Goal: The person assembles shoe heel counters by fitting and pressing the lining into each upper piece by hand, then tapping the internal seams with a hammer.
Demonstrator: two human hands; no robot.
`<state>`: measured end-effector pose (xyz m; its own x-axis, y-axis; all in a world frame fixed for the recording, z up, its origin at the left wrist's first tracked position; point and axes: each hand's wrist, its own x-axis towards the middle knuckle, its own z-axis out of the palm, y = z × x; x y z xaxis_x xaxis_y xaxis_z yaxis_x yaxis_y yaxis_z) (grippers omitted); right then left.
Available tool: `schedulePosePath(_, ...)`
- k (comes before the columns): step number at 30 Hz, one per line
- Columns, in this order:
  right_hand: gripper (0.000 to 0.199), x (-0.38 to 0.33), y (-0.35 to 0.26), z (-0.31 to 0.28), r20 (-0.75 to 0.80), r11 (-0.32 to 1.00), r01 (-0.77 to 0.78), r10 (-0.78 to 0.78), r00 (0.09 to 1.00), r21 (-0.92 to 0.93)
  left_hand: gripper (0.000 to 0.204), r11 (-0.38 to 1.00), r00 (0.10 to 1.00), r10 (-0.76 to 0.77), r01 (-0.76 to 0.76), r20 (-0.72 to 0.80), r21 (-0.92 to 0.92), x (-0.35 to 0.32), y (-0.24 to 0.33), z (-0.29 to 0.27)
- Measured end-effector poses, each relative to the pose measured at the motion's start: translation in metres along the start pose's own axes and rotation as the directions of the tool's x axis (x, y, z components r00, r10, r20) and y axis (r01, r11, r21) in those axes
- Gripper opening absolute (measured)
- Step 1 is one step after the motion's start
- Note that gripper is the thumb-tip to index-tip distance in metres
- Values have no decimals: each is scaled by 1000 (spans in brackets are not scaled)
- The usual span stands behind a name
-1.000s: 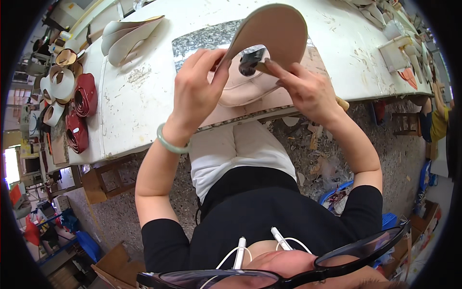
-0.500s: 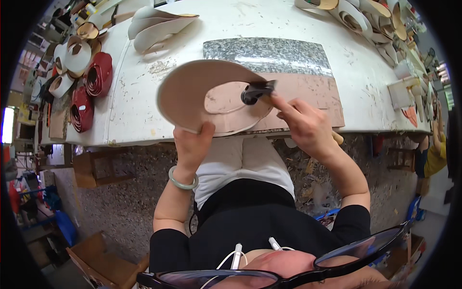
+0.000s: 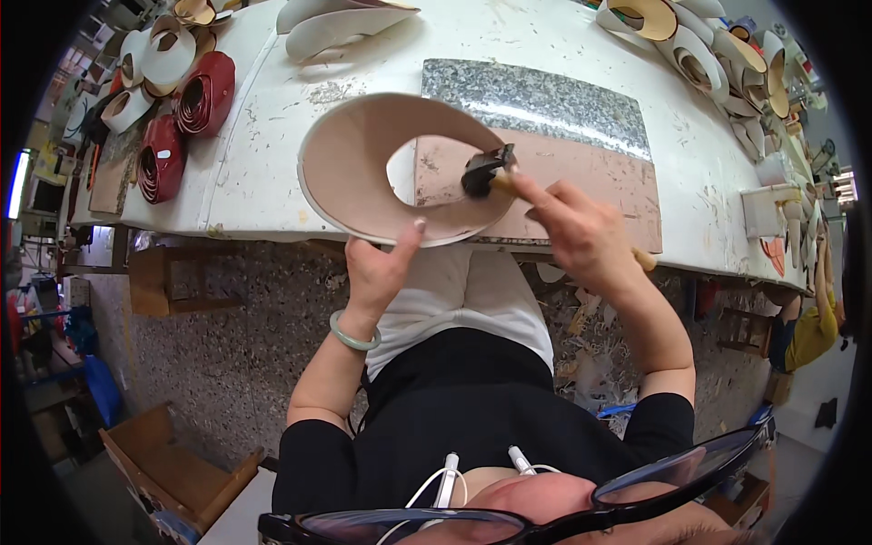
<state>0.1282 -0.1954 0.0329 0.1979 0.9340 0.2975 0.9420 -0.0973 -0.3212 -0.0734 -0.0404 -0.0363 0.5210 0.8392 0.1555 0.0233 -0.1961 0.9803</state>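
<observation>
My left hand [image 3: 381, 272] pinches the near rim of a wide oval band [image 3: 350, 168], pinkish tan inside with a pale edge, thumb on the inside and fingers beneath. Through the band's opening shows part of a pinkish board [image 3: 590, 191] on the worktable. My right hand [image 3: 581, 227] is closed round the wooden handle of a hammer [image 3: 481, 173]; the dark head is over the band's right side. Whether the head touches the band I cannot tell. The handle's end sticks out below my fist.
A speckled stone slab [image 3: 545, 100] lies along the board's far side. Red rolled pieces [image 3: 204, 95] stand at the left of the white table [image 3: 263, 173]. Pale curved pieces [image 3: 350, 32] lie at the back, more at far right. Another person [image 3: 813, 331] is at the right edge.
The band has tipped, so more of its inside faces up. The hammer head has turned and moved slightly, staying at the band's right side. The whole view has shifted a little.
</observation>
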Motion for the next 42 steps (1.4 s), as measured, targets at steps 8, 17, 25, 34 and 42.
schedulePosePath(8,55,-10,5,0,44,999,-35,34,998,26,22,843,956,-289,275,40,-462,8,2,-20)
schedulePosePath(17,54,-23,-7,1,4,999,-13,13,1000,33,34,995,997,66,-62,-49,73,-13,-31,11)
schedulePosePath(25,56,-13,-16,8,-7,998,65,-65,998,-12,35,979,990,138,-134,-16,153,-20,-33,19)
schedulePosePath(34,54,-25,-18,-12,112,998,-42,37,993,44,34,994,988,108,-109,-114,-1,-15,-25,16)
schedulePosePath(42,42,-62,111,-73,-332,695,-561,713,618,449,31,808,991,-110,47,-72,-587,56,-12,-29)
